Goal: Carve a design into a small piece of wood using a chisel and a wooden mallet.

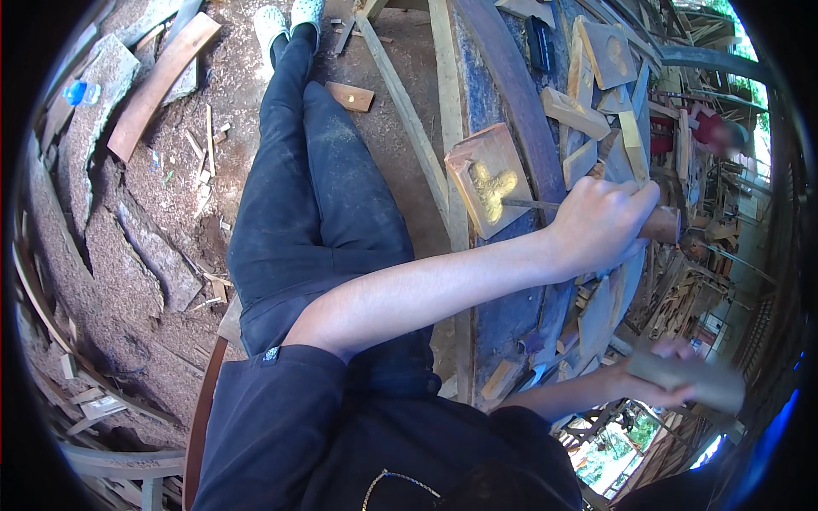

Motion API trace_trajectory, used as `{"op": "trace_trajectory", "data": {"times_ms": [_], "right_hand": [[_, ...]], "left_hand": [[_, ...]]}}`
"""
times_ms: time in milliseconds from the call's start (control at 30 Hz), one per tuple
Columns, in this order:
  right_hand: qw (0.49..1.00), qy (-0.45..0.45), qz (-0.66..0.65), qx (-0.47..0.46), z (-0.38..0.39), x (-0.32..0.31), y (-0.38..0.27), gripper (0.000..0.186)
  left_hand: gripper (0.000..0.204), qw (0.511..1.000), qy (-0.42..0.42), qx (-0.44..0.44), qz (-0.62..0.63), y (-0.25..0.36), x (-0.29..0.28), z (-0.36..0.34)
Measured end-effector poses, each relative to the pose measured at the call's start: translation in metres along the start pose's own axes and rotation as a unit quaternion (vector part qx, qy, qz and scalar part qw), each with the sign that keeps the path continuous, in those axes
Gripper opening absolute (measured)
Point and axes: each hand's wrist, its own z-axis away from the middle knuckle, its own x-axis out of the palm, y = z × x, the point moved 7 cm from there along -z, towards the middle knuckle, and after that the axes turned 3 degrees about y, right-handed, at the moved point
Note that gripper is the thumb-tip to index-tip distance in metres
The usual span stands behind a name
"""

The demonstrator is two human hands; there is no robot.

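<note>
My left hand (601, 223) is closed around a chisel, its wooden handle (661, 225) showing beyond the fist. The thin metal blade (530, 203) points left, its tip at the recess of a square wooden block (468, 185). That recess is lobed and paler yellow than the reddish face around it. The block lies tilted on the workbench's near side. Lower right, my right hand (656, 385) grips a thick, pale wooden mallet (700, 381), blurred by motion and held apart from the chisel handle.
The blue-stained workbench (504, 332) carries a curved plank (509, 77), another hollowed block (607, 53) and several offcuts. A dark case (539, 44) lies at the far end. Boards (166, 85) and chips litter the floor at left. Another person (711, 129) is at far right.
</note>
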Motion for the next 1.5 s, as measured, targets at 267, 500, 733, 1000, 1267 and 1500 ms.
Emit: {"op": "trace_trajectory", "data": {"times_ms": [267, 500, 733, 1000, 1267, 1500], "right_hand": [[0.956, -0.165, 0.232, 0.065, -0.027, 0.029, -0.019, 0.087], [0.888, -0.313, 0.331, 0.059, -0.021, 0.030, -0.026, 0.082], [0.980, -0.195, 0.013, 0.022, -0.042, 0.009, -0.040, 0.076], [0.958, -0.132, 0.254, 0.017, -0.042, -0.024, -0.041, 0.069], [0.986, -0.153, 0.058, -0.025, -0.030, 0.018, -0.038, 0.078], [0.997, -0.074, -0.016, -0.015, -0.018, 0.007, -0.049, 0.064]], "left_hand": [[0.048, 1.000, -0.002, 0.018, 0.014, 0.003, -0.007, 0.004], [0.051, 0.999, -0.010, 0.033, 0.014, 0.005, -0.001, 0.010], [0.052, 0.999, -0.037, 0.038, 0.000, 0.004, 0.014, 0.013], [0.043, 0.998, -0.022, 0.051, -0.015, 0.004, 0.017, 0.014], [0.038, 0.998, -0.027, 0.055, -0.023, 0.005, 0.021, 0.018], [0.035, 0.998, -0.038, 0.038, -0.033, 0.004, 0.022, 0.018]]}}
